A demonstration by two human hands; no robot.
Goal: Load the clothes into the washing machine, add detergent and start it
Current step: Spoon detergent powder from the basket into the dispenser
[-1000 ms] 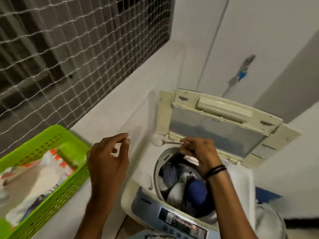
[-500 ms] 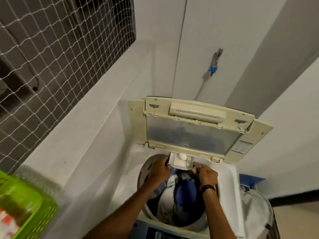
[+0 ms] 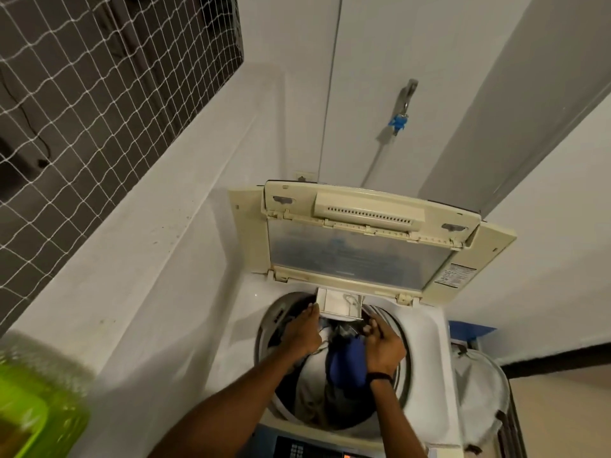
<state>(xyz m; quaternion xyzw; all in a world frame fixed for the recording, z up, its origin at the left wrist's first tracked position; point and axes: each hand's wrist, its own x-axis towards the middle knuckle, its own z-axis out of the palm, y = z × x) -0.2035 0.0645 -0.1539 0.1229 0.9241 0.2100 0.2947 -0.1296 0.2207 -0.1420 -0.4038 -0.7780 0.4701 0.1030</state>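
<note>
**A:** Start with the big thing. The washing machine (image 3: 426, 328) stands with its lid (image 3: 360, 239) tipped right back, and the clothes (image 3: 344, 361) are already down in the drum, a blue piece on top.

**B:** So loading looks done. And the step now?

**A:** Detergent, I'd judge. The small detergent drawer (image 3: 339, 304) is pulled out at the back rim of the tub, just under the lid's hinge edge.

**B:** What are the 2 hands doing?

**A:** The left hand (image 3: 302, 333) has its fingers against the drawer's left side, steadying it. The right hand (image 3: 383, 347) sits just right of the drawer, fingers curled together; whether it pinches something thin I cannot tell.

**B:** How to do it well?

**A:** Keep the left hand bracing the drawer level, tip the powder into the compartment rather than over the clothes, then push it home squarely with both hands so it doesn't jam. Only after that drop the lid and go to the control panel (image 3: 317, 451) at the front.
</note>
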